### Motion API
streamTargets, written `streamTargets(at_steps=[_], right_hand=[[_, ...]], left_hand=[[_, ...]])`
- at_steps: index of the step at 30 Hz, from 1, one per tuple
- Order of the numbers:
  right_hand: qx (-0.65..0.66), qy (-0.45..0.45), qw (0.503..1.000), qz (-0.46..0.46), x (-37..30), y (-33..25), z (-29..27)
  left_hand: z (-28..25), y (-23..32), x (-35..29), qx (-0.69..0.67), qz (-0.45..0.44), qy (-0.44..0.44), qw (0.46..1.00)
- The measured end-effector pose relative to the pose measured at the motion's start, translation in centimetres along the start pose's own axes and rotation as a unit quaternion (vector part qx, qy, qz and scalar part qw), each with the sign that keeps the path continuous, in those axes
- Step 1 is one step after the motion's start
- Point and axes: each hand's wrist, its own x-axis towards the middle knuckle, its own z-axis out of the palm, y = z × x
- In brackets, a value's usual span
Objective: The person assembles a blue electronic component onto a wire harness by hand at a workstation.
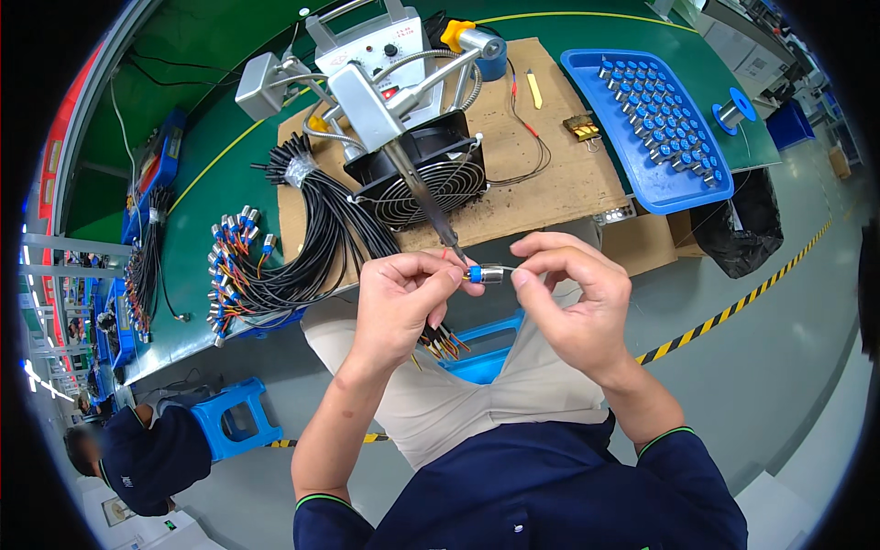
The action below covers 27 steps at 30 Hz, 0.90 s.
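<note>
My left hand (396,298) is closed, its thumb and forefinger pinching a small cylindrical connector (488,274) with a blue band and a silver metal end. Right at those fingertips, the slanted metal rod of a soldering iron (423,194) comes down from a grey stand-mounted head. My right hand (579,286) pinches what looks like a thin solder wire (508,268) between thumb and forefinger, just right of the connector. Beneath my left hand hang loose coloured wire ends (444,343), above my lap. The exact contact between iron, wire and connector is too small to make out.
A grey soldering station (376,46) and black fan (431,179) stand on cardboard (541,174). Bundled black cables (344,206) with connectors lie left. A blue tray (642,197) of metal parts and a wire spool (731,114) sit right. Another person (151,458) sits lower left.
</note>
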Motion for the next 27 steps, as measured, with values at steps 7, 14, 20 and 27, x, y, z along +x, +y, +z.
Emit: streamTargets(at_steps=[7, 14, 20, 27], right_hand=[[-0.025, -0.017, 0.999, 0.028, -0.2, -0.4, 1.9], [-0.072, 0.008, 0.997, -0.01, -0.3, -0.7, 2.4], [-0.113, 0.03, 0.991, -0.068, -0.1, -1.0, 2.7], [-0.131, 0.032, 0.987, -0.086, 0.1, -1.2, 2.8]], left_hand=[[0.6, -0.4, -0.2, 0.008, 0.025, 0.032, 0.999], [1.5, -0.5, -0.5, 0.016, 0.036, 0.065, 0.997], [1.5, -0.6, -0.7, 0.036, 0.065, 0.068, 0.995], [1.8, -0.6, -0.8, 0.024, 0.093, 0.077, 0.992]])
